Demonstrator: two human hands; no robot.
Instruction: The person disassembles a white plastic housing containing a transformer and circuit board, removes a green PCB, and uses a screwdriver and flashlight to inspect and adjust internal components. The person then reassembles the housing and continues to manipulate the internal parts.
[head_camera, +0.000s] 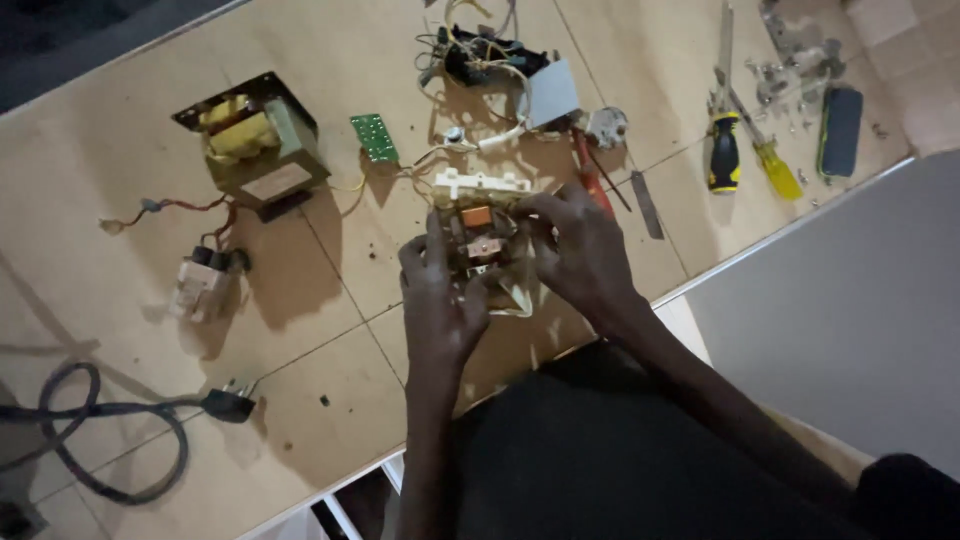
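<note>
A beige circuit board (482, 215) with an orange block and brown parts on it sits between my two hands, above the front edge of the plywood table (330, 290). My left hand (440, 295) grips its left side with the thumb up along it. Fingers of my right hand (585, 250) curl over its right and top edge. Thin wires run from the board up to a tangle of black and white parts (490, 55) at the back.
A transformer (255, 145) stands back left, a small green board (375, 137) beside it. A white connector with red wires (200, 285), a black plug and coiled cable (120, 420) lie left. Screwdrivers (723, 150) (775, 165) and a dark flat case (840, 130) lie right.
</note>
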